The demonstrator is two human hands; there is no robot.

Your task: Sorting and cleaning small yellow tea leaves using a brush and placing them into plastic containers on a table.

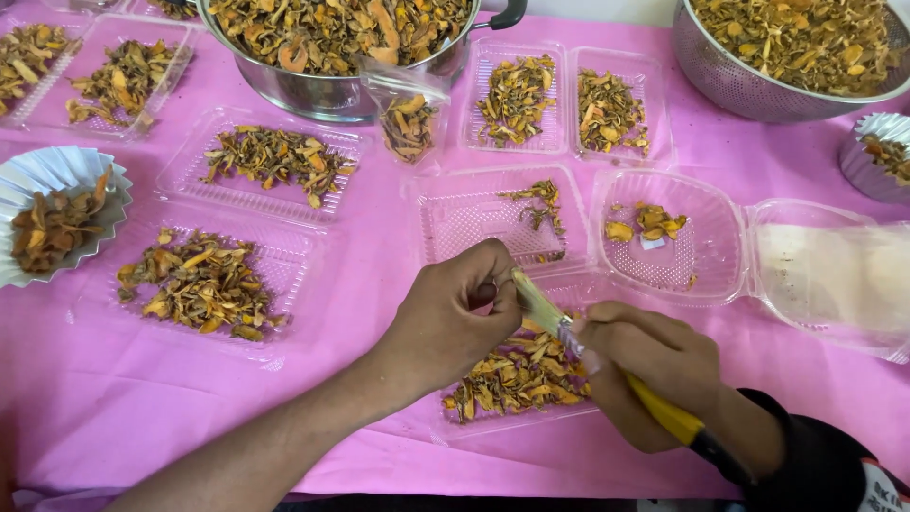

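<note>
My right hand (654, 374) grips a paintbrush (616, 365) with a yellow handle and pale bristles. The bristles point up-left to my left hand (455, 318), whose fingertips are pinched together right at the brush tip; whether they hold a small piece I cannot tell. Both hands hover over a clear plastic tray (445, 431) holding a heap of dried yellow-brown slices (517, 374) on a pink tablecloth (370, 284).
Several clear trays of the same dried slices lie around, among them a nearly empty one (464, 223) and an open clamshell box (720, 246). A steel pot (313, 90) and a mesh colander (749, 90) hold more. Foil cups stand at left (57, 171) and right (877, 156).
</note>
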